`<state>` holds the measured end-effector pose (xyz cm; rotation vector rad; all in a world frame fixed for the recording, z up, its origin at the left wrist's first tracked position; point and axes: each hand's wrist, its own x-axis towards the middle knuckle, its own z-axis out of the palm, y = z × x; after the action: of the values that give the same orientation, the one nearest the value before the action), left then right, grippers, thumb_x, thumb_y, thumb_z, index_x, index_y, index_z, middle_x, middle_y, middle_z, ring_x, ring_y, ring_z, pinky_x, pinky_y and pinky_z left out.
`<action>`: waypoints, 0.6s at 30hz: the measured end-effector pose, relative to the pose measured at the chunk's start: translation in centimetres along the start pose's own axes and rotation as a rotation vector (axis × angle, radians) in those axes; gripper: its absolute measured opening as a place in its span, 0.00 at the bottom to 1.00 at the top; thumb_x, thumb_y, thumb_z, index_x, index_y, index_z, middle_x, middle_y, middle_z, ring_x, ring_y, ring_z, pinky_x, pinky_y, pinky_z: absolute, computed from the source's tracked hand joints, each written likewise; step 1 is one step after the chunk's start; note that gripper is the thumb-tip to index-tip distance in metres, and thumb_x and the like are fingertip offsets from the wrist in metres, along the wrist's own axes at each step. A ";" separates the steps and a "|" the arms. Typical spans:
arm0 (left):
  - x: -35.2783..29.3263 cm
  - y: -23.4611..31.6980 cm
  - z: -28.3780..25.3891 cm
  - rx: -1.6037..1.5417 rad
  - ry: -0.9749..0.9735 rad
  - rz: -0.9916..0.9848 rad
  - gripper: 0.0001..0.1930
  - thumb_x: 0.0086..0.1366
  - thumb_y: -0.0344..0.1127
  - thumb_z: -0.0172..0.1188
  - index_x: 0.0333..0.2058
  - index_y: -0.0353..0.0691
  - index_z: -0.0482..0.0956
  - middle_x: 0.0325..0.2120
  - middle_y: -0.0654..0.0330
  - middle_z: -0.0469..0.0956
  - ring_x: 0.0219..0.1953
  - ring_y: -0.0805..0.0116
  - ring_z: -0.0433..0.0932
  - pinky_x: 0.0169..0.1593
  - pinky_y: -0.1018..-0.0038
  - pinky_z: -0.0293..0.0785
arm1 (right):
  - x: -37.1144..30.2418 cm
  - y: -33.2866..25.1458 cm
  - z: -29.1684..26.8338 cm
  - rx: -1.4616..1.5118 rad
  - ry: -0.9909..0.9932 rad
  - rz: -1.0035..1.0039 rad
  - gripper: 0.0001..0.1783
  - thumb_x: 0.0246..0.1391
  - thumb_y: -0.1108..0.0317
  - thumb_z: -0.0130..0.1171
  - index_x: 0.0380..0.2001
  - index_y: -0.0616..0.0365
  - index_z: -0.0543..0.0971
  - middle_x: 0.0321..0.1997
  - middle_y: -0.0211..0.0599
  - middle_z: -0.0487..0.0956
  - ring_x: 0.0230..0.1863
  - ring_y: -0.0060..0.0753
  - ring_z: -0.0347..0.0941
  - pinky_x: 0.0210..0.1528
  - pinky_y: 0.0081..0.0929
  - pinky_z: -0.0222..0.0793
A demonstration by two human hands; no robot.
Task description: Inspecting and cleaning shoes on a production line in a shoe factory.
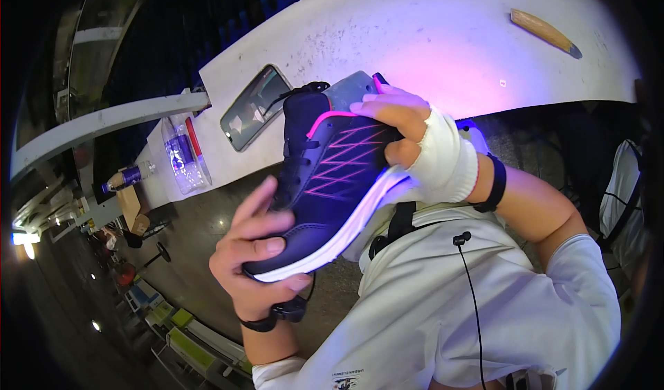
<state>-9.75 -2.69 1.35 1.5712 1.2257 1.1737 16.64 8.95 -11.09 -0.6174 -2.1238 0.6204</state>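
A black sneaker [332,175] with pink zigzag lines and a white sole is held on its side between my hands, in front of my body. From its collar sticks out a grey-green block [350,91], which looks like a shoe last. My left hand [250,253] grips the toe, fingers over the upper and thumb against the sole's edge. Around the heel end, my right hand [422,137] is closed, wearing a white fingerless glove. Black laces [296,165] run along the shoe's left side.
Beyond the shoe stretches a white worktable [387,30] under violet light. A phone [254,106] lies at its near edge, and a wooden-handled tool [545,33] lies far right. To the left are a plastic bottle [183,158], a smaller bottle [128,176] and a curved metal rail [83,128].
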 end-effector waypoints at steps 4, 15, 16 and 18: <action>0.6 1.8 -0.7 0.107 -0.039 -0.292 0.38 0.47 0.45 0.84 0.55 0.34 0.82 0.58 0.42 0.82 0.66 0.36 0.75 0.68 0.51 0.70 | -0.8 -1.4 1.5 0.097 0.022 0.164 0.25 0.53 0.69 0.62 0.56 0.61 0.79 0.53 0.54 0.80 0.55 0.59 0.75 0.59 0.49 0.74; 1.0 -0.8 3.8 0.981 -0.121 -0.460 0.51 0.49 0.56 0.80 0.64 0.28 0.70 0.41 0.45 0.83 0.39 0.46 0.86 0.41 0.59 0.83 | -0.4 -1.3 3.8 -0.112 0.112 -0.232 0.15 0.47 0.69 0.66 0.35 0.52 0.70 0.62 0.44 0.77 0.60 0.49 0.71 0.61 0.50 0.78; 1.0 -1.2 4.5 1.001 -0.048 -0.423 0.50 0.48 0.56 0.80 0.62 0.28 0.71 0.39 0.46 0.83 0.37 0.46 0.86 0.39 0.58 0.83 | -0.8 -1.2 4.0 -0.129 0.098 -0.224 0.15 0.48 0.69 0.66 0.35 0.52 0.70 0.62 0.45 0.77 0.61 0.49 0.71 0.61 0.51 0.78; 1.2 -0.9 4.6 1.008 -0.065 -0.404 0.50 0.48 0.56 0.80 0.62 0.28 0.71 0.38 0.47 0.82 0.36 0.46 0.85 0.39 0.58 0.83 | -1.7 -1.0 4.2 -0.145 0.083 -0.232 0.14 0.48 0.69 0.66 0.35 0.52 0.70 0.63 0.46 0.77 0.62 0.49 0.71 0.62 0.53 0.78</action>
<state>-5.35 -1.56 -0.39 1.8569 2.1393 0.1958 13.90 6.28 -13.76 -0.4575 -2.1350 0.3101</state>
